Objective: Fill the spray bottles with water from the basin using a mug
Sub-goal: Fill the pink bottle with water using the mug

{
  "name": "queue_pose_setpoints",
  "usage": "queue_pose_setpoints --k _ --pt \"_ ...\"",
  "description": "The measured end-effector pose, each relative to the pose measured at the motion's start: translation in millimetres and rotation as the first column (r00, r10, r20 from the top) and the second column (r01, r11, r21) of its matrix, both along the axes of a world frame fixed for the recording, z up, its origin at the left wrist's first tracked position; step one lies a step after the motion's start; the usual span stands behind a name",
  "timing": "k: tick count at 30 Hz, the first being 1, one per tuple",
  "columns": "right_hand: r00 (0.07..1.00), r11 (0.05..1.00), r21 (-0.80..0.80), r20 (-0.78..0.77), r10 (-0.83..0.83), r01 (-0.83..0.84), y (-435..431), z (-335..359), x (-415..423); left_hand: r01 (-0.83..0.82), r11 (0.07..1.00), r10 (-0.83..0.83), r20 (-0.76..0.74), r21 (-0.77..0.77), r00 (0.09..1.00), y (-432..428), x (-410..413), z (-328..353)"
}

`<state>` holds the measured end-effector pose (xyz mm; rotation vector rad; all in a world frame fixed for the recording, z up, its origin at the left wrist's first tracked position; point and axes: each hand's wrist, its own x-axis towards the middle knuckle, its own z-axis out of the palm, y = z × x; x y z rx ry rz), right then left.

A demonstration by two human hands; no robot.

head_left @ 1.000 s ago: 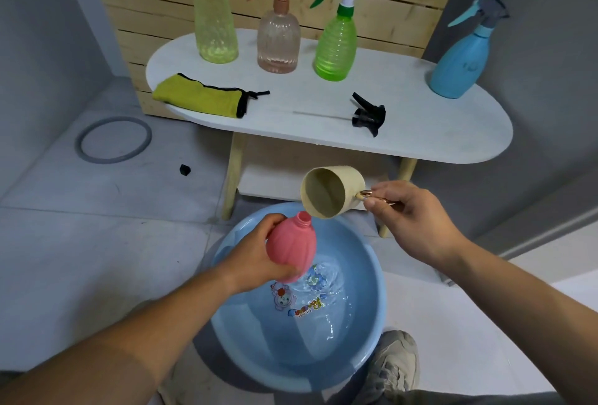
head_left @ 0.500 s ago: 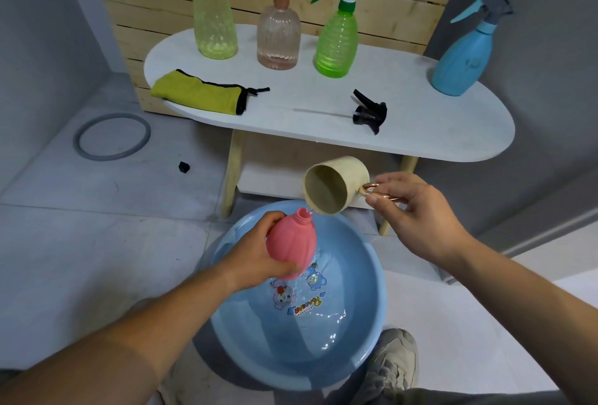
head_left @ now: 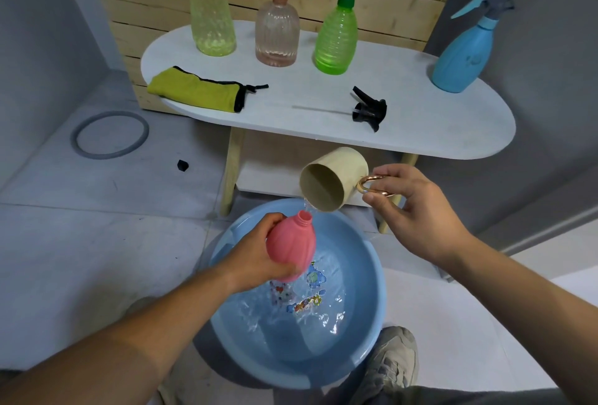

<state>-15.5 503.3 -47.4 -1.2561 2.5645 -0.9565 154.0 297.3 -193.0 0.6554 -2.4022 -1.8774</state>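
Observation:
My left hand (head_left: 255, 254) grips a pink bottle (head_left: 291, 247) without its cap, tilted over the blue basin (head_left: 372, 323) of water on the floor. My right hand (head_left: 411, 207) pinches the gold handle of a cream mug (head_left: 333, 183), tipped on its side just above the bottle's neck. A thin stream of water runs from the mug's rim into the bottle's mouth. A black spray head (head_left: 369, 108) with its tube lies on the white table (head_left: 453, 133).
Several spray bottles stand along the table's back: yellow-green (head_left: 210, 13), clear pink (head_left: 276, 36), green (head_left: 336, 36), and blue (head_left: 462, 52) at the right. A yellow cloth (head_left: 197, 92) lies at the table's left. A grey ring (head_left: 110, 134) lies on the floor. My shoe (head_left: 391, 359) is beside the basin.
My right hand has tipped the mug further and brought it down to the bottle's neck; water now pours into it. The pink bottle has stayed over the basin.

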Motion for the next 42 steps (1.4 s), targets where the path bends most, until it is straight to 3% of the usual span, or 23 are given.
queue_pose_setpoints --k 17,28,37,42 --pt "0.981 0.995 0.026 -0.164 0.101 -0.098 -0.6 4.4 2.9 0.005 1.0 -0.005 0.021 0.008 1.0 -0.5 -0.5 -4.1" --pt "0.894 0.975 -0.003 -0.4 0.202 -0.222 -1.2 -3.2 0.7 -0.012 1.0 0.012 0.021 0.027 1.0 0.5 -1.0 -3.3" --pt "0.859 0.96 0.045 -0.437 0.268 -0.277 -3.6 -9.2 2.0 -0.022 0.999 0.021 0.035 0.029 0.999 -1.4 -1.1 -5.5" --pt "0.931 0.985 0.0 -0.326 0.165 -0.174 -10.8 -21.4 9.4 -0.041 0.998 0.039 0.026 0.046 0.999 -3.1 -0.4 -11.6"
